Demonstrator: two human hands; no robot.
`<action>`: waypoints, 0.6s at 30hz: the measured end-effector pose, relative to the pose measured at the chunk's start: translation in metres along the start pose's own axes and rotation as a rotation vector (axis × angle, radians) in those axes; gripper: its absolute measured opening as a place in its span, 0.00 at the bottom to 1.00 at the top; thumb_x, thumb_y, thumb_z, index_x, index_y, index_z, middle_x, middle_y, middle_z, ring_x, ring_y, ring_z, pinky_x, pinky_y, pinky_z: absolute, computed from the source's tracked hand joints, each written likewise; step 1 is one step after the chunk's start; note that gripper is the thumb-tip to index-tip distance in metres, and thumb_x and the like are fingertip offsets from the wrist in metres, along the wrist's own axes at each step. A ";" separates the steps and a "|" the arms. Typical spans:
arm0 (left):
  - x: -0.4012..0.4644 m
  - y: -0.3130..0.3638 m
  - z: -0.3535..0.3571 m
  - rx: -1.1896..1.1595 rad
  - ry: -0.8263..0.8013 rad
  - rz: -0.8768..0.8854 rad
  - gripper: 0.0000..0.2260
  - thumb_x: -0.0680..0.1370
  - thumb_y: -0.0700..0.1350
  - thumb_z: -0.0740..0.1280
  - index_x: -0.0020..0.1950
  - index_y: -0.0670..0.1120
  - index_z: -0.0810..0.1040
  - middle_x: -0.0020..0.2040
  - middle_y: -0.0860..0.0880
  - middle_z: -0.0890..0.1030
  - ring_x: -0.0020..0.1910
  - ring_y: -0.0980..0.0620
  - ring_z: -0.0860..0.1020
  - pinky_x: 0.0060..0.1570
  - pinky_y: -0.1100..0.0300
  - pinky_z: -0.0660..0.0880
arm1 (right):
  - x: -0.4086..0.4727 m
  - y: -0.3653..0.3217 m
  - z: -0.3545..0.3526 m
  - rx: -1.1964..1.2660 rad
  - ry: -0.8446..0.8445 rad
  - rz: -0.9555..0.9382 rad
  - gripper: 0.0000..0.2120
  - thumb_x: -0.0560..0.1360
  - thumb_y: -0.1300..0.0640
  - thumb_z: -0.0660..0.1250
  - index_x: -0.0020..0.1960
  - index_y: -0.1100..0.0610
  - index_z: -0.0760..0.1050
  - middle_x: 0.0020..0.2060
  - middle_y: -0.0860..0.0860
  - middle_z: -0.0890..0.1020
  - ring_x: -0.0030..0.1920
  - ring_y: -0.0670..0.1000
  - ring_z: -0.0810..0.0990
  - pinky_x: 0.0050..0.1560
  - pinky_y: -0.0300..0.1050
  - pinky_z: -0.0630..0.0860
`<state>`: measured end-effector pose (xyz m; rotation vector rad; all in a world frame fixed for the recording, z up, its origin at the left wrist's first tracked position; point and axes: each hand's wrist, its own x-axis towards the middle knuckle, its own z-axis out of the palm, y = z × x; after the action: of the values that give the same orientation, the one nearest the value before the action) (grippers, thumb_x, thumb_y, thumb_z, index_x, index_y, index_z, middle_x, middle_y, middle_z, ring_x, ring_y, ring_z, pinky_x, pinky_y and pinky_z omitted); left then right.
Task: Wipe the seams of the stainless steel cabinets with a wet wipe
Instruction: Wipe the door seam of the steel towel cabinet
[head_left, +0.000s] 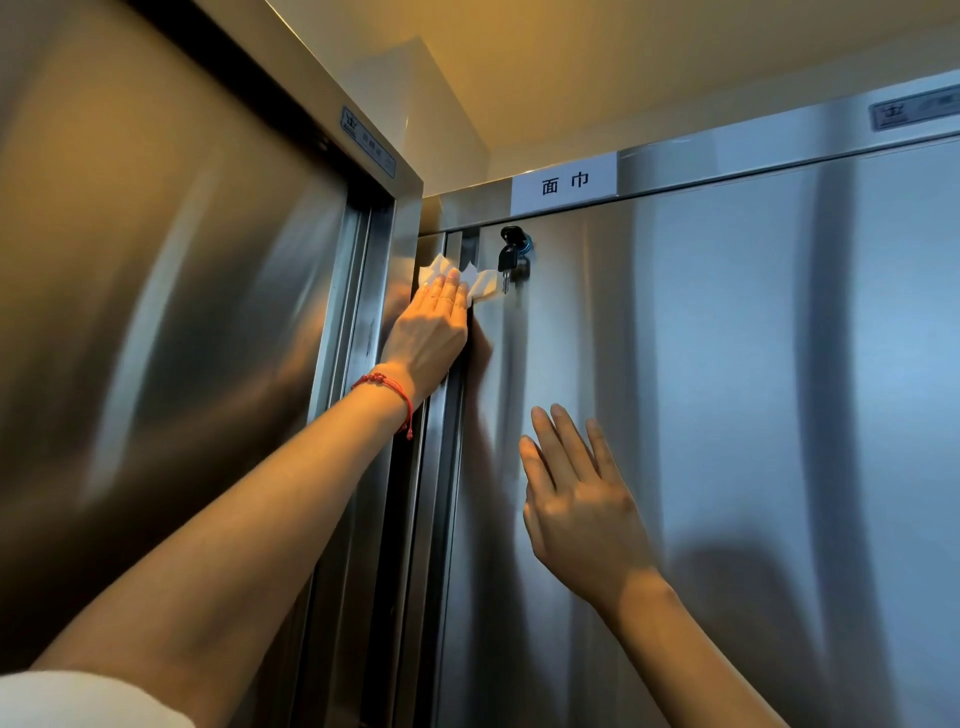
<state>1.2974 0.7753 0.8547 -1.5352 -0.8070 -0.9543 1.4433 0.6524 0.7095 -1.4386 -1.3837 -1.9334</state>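
You are pressing the wet wipe (480, 280) under your left hand (428, 338)'s flat fingers against the vertical seam (451, 415) at centre frame, right hand (576, 499) lying open on the cabinet door (727, 389); next, I judge, drag downward.

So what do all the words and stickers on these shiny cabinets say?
"面巾": black characters on the white rectangular label, stuck on the top rail of the right-hand stainless steel cabinet.
Small logo sticker on the left-hand cabinet frame: too blurred to read.
Logo sticker at top right: too blurred to read.
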 end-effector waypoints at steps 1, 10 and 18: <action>0.003 -0.001 0.000 0.010 0.004 0.001 0.23 0.81 0.34 0.50 0.74 0.33 0.46 0.75 0.34 0.51 0.75 0.41 0.51 0.71 0.53 0.45 | 0.000 0.000 0.000 0.002 -0.001 0.001 0.24 0.70 0.52 0.69 0.63 0.63 0.76 0.65 0.62 0.73 0.67 0.63 0.70 0.65 0.63 0.67; 0.026 -0.010 -0.004 0.011 -0.014 -0.022 0.23 0.81 0.33 0.49 0.74 0.32 0.44 0.75 0.34 0.50 0.75 0.41 0.50 0.73 0.53 0.45 | 0.000 0.000 0.000 -0.022 0.009 -0.003 0.24 0.70 0.52 0.70 0.62 0.62 0.76 0.64 0.62 0.74 0.67 0.62 0.70 0.65 0.62 0.67; 0.031 -0.012 -0.005 0.044 -0.030 -0.010 0.23 0.81 0.34 0.49 0.74 0.32 0.44 0.75 0.33 0.49 0.75 0.40 0.49 0.73 0.52 0.47 | -0.001 -0.001 0.000 -0.010 0.023 0.001 0.23 0.70 0.52 0.70 0.62 0.62 0.77 0.64 0.61 0.74 0.67 0.62 0.70 0.65 0.62 0.68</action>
<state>1.3001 0.7727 0.8880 -1.5114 -0.8527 -0.9173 1.4432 0.6525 0.7083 -1.4172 -1.3649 -1.9530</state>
